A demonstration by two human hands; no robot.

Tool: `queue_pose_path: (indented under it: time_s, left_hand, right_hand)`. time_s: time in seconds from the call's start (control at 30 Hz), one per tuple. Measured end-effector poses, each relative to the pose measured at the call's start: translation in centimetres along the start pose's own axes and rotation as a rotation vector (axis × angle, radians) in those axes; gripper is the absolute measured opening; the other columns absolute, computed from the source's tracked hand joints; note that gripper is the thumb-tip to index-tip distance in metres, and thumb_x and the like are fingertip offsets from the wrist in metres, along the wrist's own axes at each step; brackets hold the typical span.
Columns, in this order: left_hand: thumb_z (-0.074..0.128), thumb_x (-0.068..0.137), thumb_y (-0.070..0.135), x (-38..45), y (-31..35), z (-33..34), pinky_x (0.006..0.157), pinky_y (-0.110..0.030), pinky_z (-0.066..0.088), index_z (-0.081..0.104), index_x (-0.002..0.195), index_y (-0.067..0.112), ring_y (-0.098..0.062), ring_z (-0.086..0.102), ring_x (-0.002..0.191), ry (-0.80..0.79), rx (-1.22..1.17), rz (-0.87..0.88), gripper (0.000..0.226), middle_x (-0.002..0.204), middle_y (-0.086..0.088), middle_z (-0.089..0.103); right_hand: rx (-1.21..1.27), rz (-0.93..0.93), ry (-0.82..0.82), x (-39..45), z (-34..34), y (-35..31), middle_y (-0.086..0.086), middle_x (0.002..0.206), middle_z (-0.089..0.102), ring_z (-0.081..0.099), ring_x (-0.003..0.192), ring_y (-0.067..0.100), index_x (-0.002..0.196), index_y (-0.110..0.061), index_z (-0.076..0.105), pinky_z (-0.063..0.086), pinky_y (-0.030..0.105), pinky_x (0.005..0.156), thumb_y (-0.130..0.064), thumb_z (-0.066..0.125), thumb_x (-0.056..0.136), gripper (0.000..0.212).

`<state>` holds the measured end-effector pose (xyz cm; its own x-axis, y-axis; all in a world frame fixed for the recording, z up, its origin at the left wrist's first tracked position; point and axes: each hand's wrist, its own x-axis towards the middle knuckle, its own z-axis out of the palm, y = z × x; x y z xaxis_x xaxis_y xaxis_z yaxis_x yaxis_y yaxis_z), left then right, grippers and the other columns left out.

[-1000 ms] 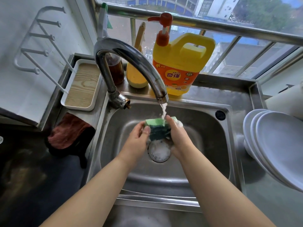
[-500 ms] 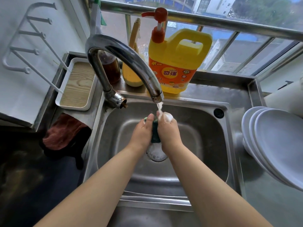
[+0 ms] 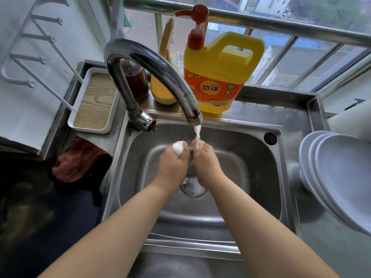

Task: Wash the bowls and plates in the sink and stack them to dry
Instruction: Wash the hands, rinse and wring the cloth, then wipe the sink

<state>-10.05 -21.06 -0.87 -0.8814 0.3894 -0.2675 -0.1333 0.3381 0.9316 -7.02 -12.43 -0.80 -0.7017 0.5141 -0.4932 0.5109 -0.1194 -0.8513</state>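
Observation:
Over the steel sink (image 3: pixel 251 157), my left hand (image 3: pixel 173 167) and my right hand (image 3: pixel 206 165) squeeze a green sponge (image 3: pixel 190 155) between them under running water from the curved tap (image 3: pixel 152 67). Only a dark sliver of the sponge shows between the hands. White foam (image 3: pixel 178 147) bulges out on top of my left hand. The water stream lands on my right hand's knuckles. A stack of white plates (image 3: pixel 345 177) leans on the counter at the right. No dishes lie in the sink basin.
A yellow detergent jug (image 3: pixel 218 77) with a red pump stands behind the tap, beside a brown bottle (image 3: pixel 136 81) and a yellow brush holder (image 3: pixel 162 91). A white tray (image 3: pixel 94 101) and a brown cloth (image 3: pixel 78 159) sit at the left. The drain (image 3: pixel 193 187) lies below my hands.
My hands have closed together around the sponge, hiding its green face. Foam that was on the right hand now sits on the left hand.

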Motion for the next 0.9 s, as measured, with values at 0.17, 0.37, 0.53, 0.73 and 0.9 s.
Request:
queue_pose_path:
  time_s: [0.17,0.37,0.53,0.73,0.9]
  left_hand:
    - [0.05,0.092,0.048,-0.3,-0.7,-0.8,0.067,-0.033,0.051,0.054,0.092,0.007,-0.018,0.06,0.074,-0.158,-0.058,0.118,0.041,0.08,-0.009,0.062]
    - [0.047,0.084,0.069,0.4,-1.8,-1.8,0.096,-0.035,0.047,0.045,0.131,0.025,-0.023,0.057,0.112,-0.239,-0.131,-0.24,0.065,0.127,-0.011,0.055]
    - [0.047,0.085,0.067,0.6,-0.1,-1.8,0.093,-0.046,0.052,0.064,0.106,0.021,-0.026,0.065,0.099,-0.222,-0.196,-0.489,0.053,0.103,-0.009,0.068]
    - [0.056,0.09,0.049,0.0,0.6,-0.3,0.09,-0.048,0.052,0.061,0.095,0.012,-0.023,0.067,0.091,-0.092,-0.076,-0.282,0.038,0.092,-0.008,0.071]
    - [0.049,0.095,0.046,-0.3,1.2,0.6,0.081,-0.051,0.055,0.062,0.094,0.008,-0.027,0.069,0.084,-0.013,-0.109,-0.232,0.041,0.085,-0.011,0.071]
  right_hand:
    - [0.03,0.085,0.021,-0.1,-1.2,0.1,0.01,0.103,0.065,0.063,0.098,0.027,0.1,-0.021,0.058,0.052,0.046,0.088,-0.049,0.048,0.094,0.03]
    - [0.364,0.421,-0.103,-1.4,-3.1,-0.4,0.017,0.105,0.065,0.064,0.099,0.029,0.102,-0.012,0.058,0.055,0.043,0.089,-0.046,0.058,0.091,0.036]
    - [0.17,0.147,-0.036,-1.7,-2.5,0.9,0.018,0.105,0.065,0.063,0.096,0.028,0.093,-0.022,0.063,0.053,0.04,0.087,-0.027,0.059,0.093,0.006]
    - [0.274,0.087,-0.006,-2.1,-0.4,0.8,0.013,0.101,0.07,0.065,0.101,0.033,0.09,-0.023,0.067,0.05,0.054,0.093,-0.058,0.066,0.067,0.042]
    - [0.296,0.055,0.084,-1.4,0.6,0.3,0.015,0.084,0.068,0.066,0.087,0.033,0.084,-0.01,0.063,0.053,0.046,0.079,-0.045,0.055,0.091,0.036]
